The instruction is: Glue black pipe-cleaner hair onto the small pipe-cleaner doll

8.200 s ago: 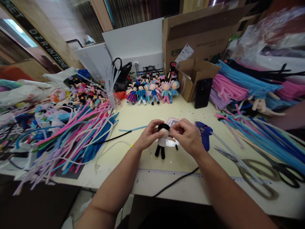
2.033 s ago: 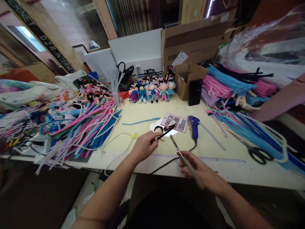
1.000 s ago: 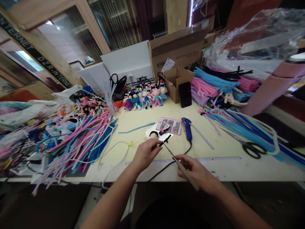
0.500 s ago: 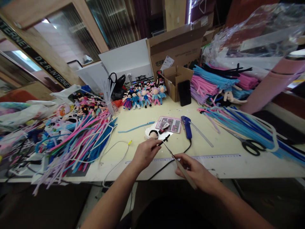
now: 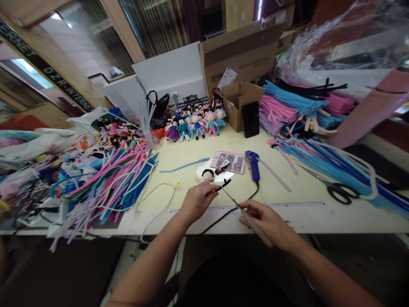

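My left hand (image 5: 198,200) pinches a short black pipe cleaner (image 5: 225,183) above the table's front edge. My right hand (image 5: 266,221) is closed round the handles of tan scissors (image 5: 246,215), whose blades point up and left to the pipe cleaner. Just beyond, a small doll (image 5: 207,174) with black hair lies on a white round pad next to a pink printed card (image 5: 230,160). A blue glue gun (image 5: 254,163) lies to the right of the card, its black cord running to the table edge.
Heaps of coloured pipe cleaners (image 5: 108,179) cover the left, more (image 5: 332,164) on the right with black scissors (image 5: 339,192). Finished dolls (image 5: 194,123) stand at the back beside cardboard boxes (image 5: 243,64) and a black phone (image 5: 250,119). A ruler (image 5: 287,205) lies along the front.
Since eight seconds ago the doll left my hands and lies on the pad. In the last second my hands barely moved; the view shifted slightly.
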Tool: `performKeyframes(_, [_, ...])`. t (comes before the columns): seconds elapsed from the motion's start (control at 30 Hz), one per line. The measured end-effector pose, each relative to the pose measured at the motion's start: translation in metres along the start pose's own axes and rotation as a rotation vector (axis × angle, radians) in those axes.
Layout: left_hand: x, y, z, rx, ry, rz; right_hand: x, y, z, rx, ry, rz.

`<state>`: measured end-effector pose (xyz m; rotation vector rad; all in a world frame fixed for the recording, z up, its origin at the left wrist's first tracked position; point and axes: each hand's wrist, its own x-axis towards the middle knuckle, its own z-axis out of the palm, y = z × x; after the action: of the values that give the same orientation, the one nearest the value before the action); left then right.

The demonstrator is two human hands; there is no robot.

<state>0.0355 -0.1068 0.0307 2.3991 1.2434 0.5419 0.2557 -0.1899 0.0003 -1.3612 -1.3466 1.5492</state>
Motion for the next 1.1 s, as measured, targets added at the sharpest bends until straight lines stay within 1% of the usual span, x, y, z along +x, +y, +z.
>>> performKeyframes(0.17, [-0.002,-0.003,-0.003,0.000,-0.011,0.002,0.002,-0.006,0.004,-0.025,-0.003,0.027])
performKeyframes(0.37, [-0.004,-0.007,-0.006,0.000,-0.005,0.009,0.003,-0.008,0.006,-0.079,-0.009,0.006])
performKeyframes(0.43, [-0.004,-0.008,-0.008,0.020,-0.015,0.009,0.005,-0.008,0.006,-0.174,0.012,-0.025])
performKeyframes(0.6, [-0.004,-0.009,-0.018,0.117,-0.082,0.007,0.011,-0.008,0.010,-0.518,0.080,-0.146])
performKeyframes(0.7, [-0.004,-0.012,-0.023,0.152,-0.136,-0.005,0.015,-0.007,0.014,-0.632,0.079,-0.168])
performKeyframes(0.77, [-0.004,-0.014,-0.026,0.132,-0.151,-0.024,0.016,-0.007,0.015,-0.602,0.071,-0.178])
performKeyframes(0.8, [-0.005,-0.015,-0.027,0.106,-0.149,-0.035,0.017,-0.006,0.015,-0.548,0.062,-0.166])
performKeyframes(0.9, [-0.005,-0.018,-0.030,-0.043,-0.144,-0.096,0.019,-0.005,0.015,-0.280,-0.027,-0.025])
performKeyframes(0.93, [-0.006,-0.018,-0.030,-0.101,-0.151,-0.126,0.019,-0.004,0.014,-0.209,-0.055,0.016])
performKeyframes(0.97, [-0.006,-0.019,-0.030,-0.150,-0.162,-0.157,0.019,-0.004,0.012,-0.186,-0.057,0.028])
performKeyframes(1.0, [-0.008,-0.020,-0.030,-0.181,-0.176,-0.183,0.019,-0.004,0.010,-0.222,-0.023,0.006])
performKeyframes(1.03, [-0.009,-0.022,-0.031,-0.189,-0.188,-0.201,0.019,-0.004,0.008,-0.308,0.040,-0.036])
performKeyframes(1.1, [-0.013,-0.032,-0.037,-0.143,-0.189,-0.207,0.018,-0.004,0.002,-0.539,0.173,-0.108])
